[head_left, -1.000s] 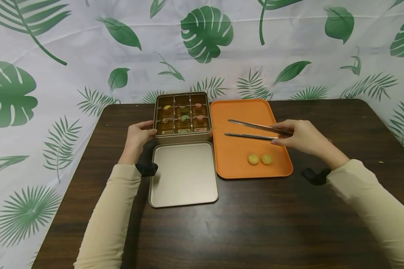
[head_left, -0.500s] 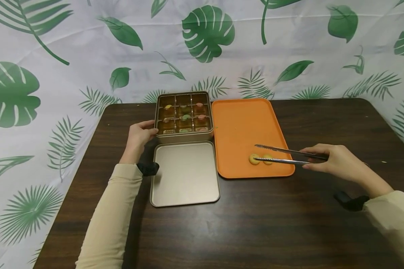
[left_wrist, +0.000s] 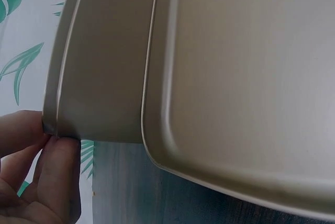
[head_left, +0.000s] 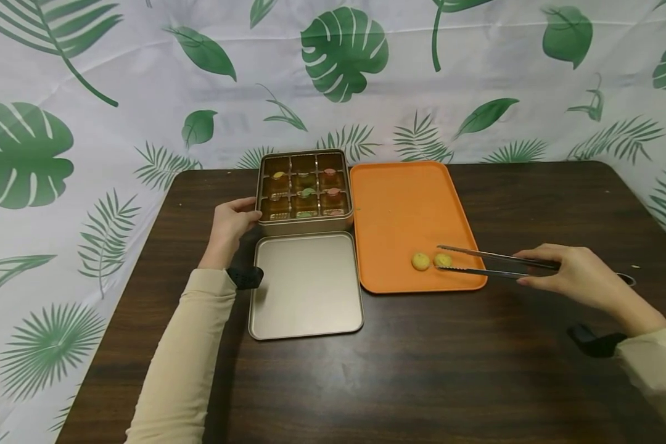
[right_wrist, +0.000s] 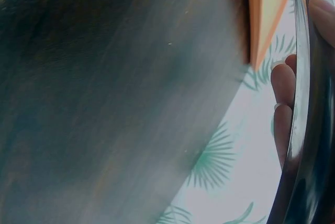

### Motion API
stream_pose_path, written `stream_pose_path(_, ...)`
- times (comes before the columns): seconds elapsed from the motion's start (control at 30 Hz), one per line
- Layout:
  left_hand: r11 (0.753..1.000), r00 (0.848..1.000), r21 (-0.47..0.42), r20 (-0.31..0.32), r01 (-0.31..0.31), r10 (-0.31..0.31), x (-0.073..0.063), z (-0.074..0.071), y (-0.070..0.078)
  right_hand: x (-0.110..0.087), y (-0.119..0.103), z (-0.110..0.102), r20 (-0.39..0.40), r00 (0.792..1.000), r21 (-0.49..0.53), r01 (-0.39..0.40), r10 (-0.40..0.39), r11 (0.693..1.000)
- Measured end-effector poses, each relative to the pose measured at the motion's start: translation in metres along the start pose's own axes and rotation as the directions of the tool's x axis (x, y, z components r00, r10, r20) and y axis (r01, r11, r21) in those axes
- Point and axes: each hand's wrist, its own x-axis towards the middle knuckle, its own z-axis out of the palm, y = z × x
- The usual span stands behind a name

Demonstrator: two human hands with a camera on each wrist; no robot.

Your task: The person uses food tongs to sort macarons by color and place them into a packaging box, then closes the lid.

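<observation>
In the head view my right hand grips metal tongs with their arms spread. The tong tips straddle the right one of two small round yellow cookies on the orange tray. The other cookie lies just left of it. My left hand holds the front left corner of a gold tin box, thumb and fingers at its side. An insert divides the box into compartments, and several hold small yellow, green and pink pieces. The left wrist view shows the fingers at the tin's corner.
A flat gold tin lid lies directly in front of the box, left of the tray. Box, lid and tray stand close together on the dark wooden table. Behind the table hangs a white cloth with green leaves.
My right hand has moved right and toward me, bringing the tongs from the middle of the tray down to the right cookie. The left hand keeps its hold on the box.
</observation>
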Motion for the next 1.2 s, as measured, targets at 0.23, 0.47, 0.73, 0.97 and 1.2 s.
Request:
stream_pose_path(0.23,1.000,1.000,-0.009,0.005,0.006,-0.006,0.0004,0.0012,-0.0008,-0.0031,0.0045,0.0019,-0.016,1.000,-0.020,0.003,-0.003,1.000)
stream_pose_path(0.47,1.000,1.000,-0.017,0.009,0.008,-0.008,0.0004,0.0010,-0.0016,-0.0062,0.0052,0.0044,-0.012,1.000,-0.016,-0.001,0.000,1.000)
stream_pose_path(0.73,1.000,1.000,-0.016,0.009,0.006,-0.006,0.0017,0.0000,-0.0024,-0.0078,0.0054,0.0080,-0.036,0.999,-0.036,0.033,-0.034,0.999)
stream_pose_path(0.97,1.000,1.000,-0.024,0.015,0.007,-0.007,0.0014,-0.0009,-0.0017,-0.0068,0.0023,0.0092,-0.045,0.997,-0.057,0.060,-0.063,0.997)
stream_pose_path(1.2,0.999,1.000,-0.032,0.007,-0.002,0.002,0.0023,-0.0009,-0.0013,-0.0043,-0.0007,0.0092,-0.084,0.991,-0.082,0.098,-0.105,0.992)
